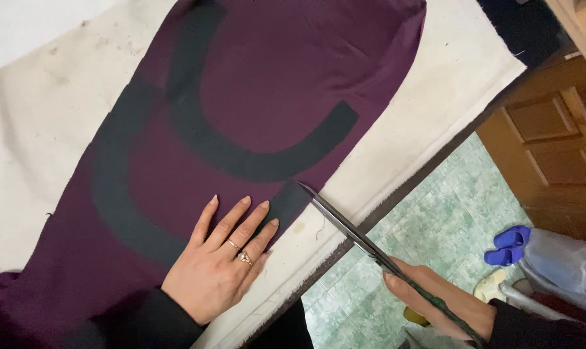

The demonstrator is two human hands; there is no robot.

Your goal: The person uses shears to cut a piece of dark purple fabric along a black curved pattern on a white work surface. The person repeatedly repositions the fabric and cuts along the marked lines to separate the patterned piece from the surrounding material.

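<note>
The bench (41, 129) is covered by a pale cloth, on which purple fabric (293, 77) with dark curved pieces is spread. The left hand (222, 258) is pressed flat, fingers spread, at 6 o'clock on the fabric. Scissors (345, 223) are gripped by the closed right hand (435, 300), tips touching the fabric's 4 o'clock edge.
</note>
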